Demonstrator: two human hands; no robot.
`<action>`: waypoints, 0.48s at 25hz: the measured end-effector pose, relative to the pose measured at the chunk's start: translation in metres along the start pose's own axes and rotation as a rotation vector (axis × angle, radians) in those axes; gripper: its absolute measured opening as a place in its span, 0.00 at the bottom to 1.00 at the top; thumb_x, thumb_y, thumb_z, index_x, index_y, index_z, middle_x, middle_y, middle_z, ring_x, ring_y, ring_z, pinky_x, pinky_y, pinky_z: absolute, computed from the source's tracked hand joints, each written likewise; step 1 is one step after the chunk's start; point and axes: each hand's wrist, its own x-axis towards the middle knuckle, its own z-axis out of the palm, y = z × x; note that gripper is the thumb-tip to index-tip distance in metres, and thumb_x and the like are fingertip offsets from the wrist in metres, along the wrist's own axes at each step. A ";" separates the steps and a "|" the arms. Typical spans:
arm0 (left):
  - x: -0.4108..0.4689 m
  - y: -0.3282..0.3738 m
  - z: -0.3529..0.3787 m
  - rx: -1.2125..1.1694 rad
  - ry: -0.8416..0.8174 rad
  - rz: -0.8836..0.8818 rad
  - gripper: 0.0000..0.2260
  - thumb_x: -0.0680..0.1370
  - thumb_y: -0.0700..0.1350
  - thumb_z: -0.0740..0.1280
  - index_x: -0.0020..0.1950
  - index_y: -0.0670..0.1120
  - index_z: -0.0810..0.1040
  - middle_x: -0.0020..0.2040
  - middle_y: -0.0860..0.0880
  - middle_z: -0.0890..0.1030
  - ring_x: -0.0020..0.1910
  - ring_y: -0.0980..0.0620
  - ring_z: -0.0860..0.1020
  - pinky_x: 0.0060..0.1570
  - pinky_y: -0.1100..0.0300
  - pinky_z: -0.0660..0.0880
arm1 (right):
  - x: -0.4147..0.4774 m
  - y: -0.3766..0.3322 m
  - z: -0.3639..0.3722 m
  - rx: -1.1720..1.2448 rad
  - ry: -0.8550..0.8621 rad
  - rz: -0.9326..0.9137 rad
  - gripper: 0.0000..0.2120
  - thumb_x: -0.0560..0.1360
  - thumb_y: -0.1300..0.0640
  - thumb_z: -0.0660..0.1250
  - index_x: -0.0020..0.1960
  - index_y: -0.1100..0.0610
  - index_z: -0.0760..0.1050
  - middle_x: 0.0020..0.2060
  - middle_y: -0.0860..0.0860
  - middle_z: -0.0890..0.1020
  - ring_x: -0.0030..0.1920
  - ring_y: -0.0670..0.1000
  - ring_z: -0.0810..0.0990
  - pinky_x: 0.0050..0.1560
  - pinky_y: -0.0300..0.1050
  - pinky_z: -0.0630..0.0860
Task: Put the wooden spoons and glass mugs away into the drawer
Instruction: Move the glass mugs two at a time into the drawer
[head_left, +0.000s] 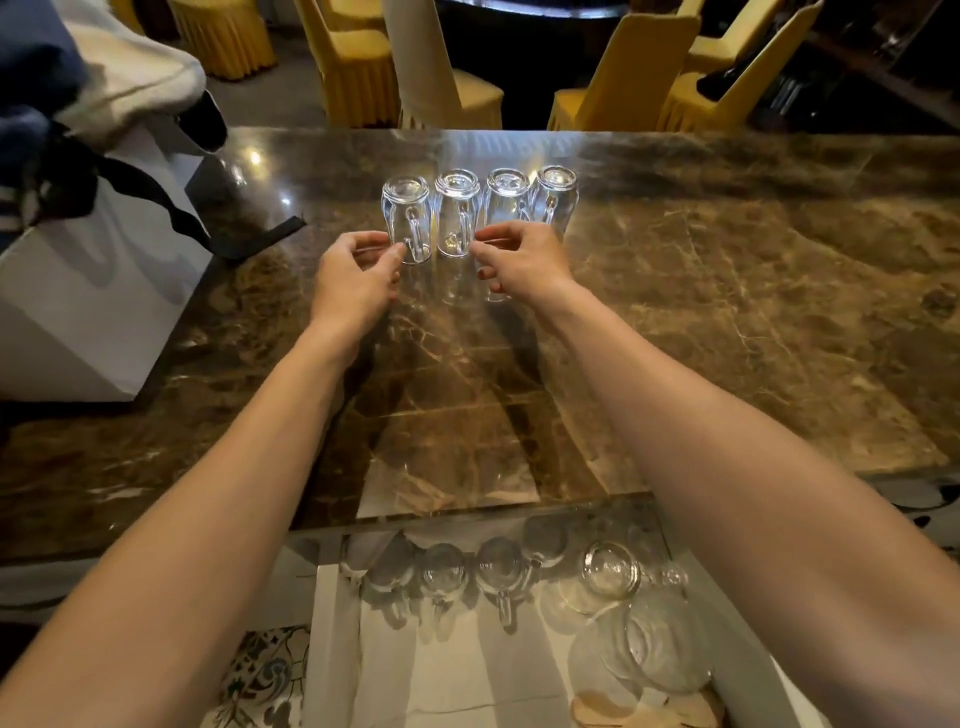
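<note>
White bag (78, 291) left of mugs (457, 208); chairs (358, 67) behind.

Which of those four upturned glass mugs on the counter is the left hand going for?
The leftmost mug: it ends the row, and the left hand has its fingertips at the handle.

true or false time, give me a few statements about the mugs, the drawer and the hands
1. Four mugs stand in a row on the counter. True.
2. Those mugs stand rim up. False: they stand upside down, bases up.
3. The drawer is open and already holds other mugs. True.
4. The left hand is at the rightmost mug. False: it is at the handle of the leftmost mug.
</note>
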 end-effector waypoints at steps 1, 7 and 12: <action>0.003 -0.001 0.004 0.015 -0.001 -0.001 0.10 0.77 0.46 0.68 0.57 0.46 0.75 0.49 0.49 0.79 0.48 0.53 0.80 0.46 0.57 0.80 | 0.006 0.001 0.002 -0.016 -0.002 0.008 0.12 0.75 0.59 0.69 0.57 0.61 0.76 0.51 0.55 0.81 0.45 0.49 0.80 0.36 0.34 0.77; 0.026 -0.010 0.018 0.064 0.016 -0.018 0.17 0.75 0.48 0.69 0.62 0.45 0.74 0.54 0.49 0.80 0.53 0.53 0.79 0.54 0.54 0.78 | 0.037 0.005 0.017 -0.151 0.033 0.064 0.16 0.73 0.52 0.71 0.58 0.58 0.76 0.52 0.52 0.82 0.53 0.54 0.81 0.57 0.53 0.77; 0.034 -0.018 0.027 0.123 0.034 0.020 0.14 0.74 0.49 0.71 0.58 0.47 0.76 0.50 0.49 0.82 0.50 0.55 0.81 0.55 0.54 0.78 | 0.053 0.009 0.021 -0.281 0.056 0.072 0.12 0.73 0.50 0.71 0.53 0.56 0.79 0.51 0.52 0.83 0.55 0.51 0.79 0.57 0.44 0.75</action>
